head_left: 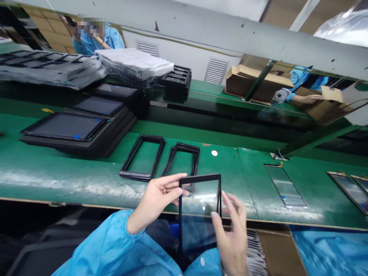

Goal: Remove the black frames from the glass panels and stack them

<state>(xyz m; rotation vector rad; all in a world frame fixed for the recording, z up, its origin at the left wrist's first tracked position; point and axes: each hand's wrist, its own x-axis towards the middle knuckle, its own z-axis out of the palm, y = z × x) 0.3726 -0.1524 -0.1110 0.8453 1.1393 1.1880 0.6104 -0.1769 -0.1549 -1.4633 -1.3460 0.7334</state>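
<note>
A black-bordered glass touch panel [198,222], see-through in the middle, is held upright in front of my body, over the bench's front edge. My left hand [161,199] grips its upper left edge, thumb in front and fingers behind. On the opposite side my right hand [232,230] holds the right edge, the thumb lying over the front border. Just beyond, two small piles of empty black frames lie on the green bench: one pile [123,173] to the left, the other [197,159] partly behind the panel and my left fingers.
Dark foam trays with screens [66,125] are stacked at the left. Loose glass panels [284,186] lie at the right. A bench post [304,142] slants up there. Bagged trays [135,61] and cardboard boxes [258,82] sit behind; two co-workers are across the bench.
</note>
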